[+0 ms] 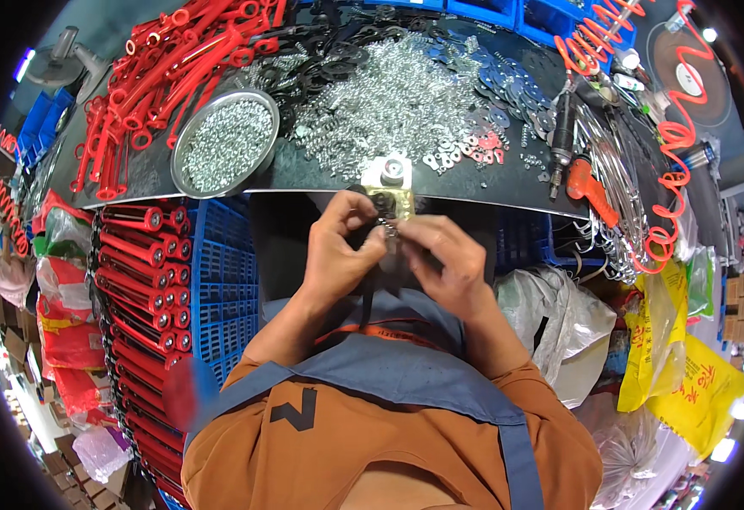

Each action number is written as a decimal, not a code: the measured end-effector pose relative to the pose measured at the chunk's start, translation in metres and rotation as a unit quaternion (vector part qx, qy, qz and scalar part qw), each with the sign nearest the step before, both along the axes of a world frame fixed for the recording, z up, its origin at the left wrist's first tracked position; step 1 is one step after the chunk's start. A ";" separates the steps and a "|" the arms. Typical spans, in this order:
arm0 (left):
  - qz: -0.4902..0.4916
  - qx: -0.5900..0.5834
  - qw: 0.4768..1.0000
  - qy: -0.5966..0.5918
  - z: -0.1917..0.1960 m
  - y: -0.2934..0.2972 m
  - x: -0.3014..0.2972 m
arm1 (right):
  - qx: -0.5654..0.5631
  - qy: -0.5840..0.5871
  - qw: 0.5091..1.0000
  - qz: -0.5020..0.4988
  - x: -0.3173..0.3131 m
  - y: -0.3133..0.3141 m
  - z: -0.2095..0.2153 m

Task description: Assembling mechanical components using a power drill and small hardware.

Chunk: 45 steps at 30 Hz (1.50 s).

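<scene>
My left hand (342, 246) is closed, thumb and fingers pinched round a small black part (382, 204) at the table's front edge. A dark strip hangs below those fingers; whether it belongs to that part I cannot tell. My right hand (450, 255) comes in from the other side, its thumb and forefinger pinched near the black part. What it grips is too small to make out. Just beyond the fingertips stands a brass-coloured fixture (404, 180) with a round metal post on top, fixed at the edge. Behind it spreads a heap of small silver coil springs (389, 106).
A metal bowl (226, 140) of small silver pieces stands left, beside piled red tool handles (164, 76). Black and blue flat parts ring the springs. On the right lie a black air screwdriver (564, 127) and an orange-handled tool (593, 189) under a coiled red hose (674, 144).
</scene>
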<state>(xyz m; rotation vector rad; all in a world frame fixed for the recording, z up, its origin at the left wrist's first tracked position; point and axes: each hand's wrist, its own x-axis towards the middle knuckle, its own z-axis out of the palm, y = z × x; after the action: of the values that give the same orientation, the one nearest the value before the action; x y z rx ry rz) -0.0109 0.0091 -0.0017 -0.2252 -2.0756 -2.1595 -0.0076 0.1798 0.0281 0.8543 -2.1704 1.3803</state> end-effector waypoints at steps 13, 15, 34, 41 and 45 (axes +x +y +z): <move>-0.038 0.174 0.980 -0.093 -0.005 -0.036 -0.012 | 0.173 -0.082 0.960 -0.204 -0.208 0.096 -0.024; -0.029 0.178 0.979 -0.091 -0.003 -0.042 -0.011 | 0.239 -0.057 0.944 -0.221 -0.225 0.083 -0.025; -0.019 0.292 0.950 -0.108 0.007 -0.038 0.008 | -0.234 -0.232 0.943 -0.053 -0.161 0.053 0.011; -0.031 0.265 0.957 -0.115 0.014 -0.012 0.003 | -0.022 0.090 0.992 0.080 -0.005 -0.003 0.032; -0.017 0.252 0.959 -0.128 0.012 -0.012 0.008 | 0.055 0.178 0.977 0.106 -0.007 -0.013 0.027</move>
<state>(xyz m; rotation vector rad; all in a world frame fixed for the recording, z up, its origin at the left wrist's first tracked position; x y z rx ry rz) -0.0032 -0.0032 0.0103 0.0812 -1.5479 -2.7681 -0.0150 0.1671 0.0556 1.2979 -1.9340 1.1012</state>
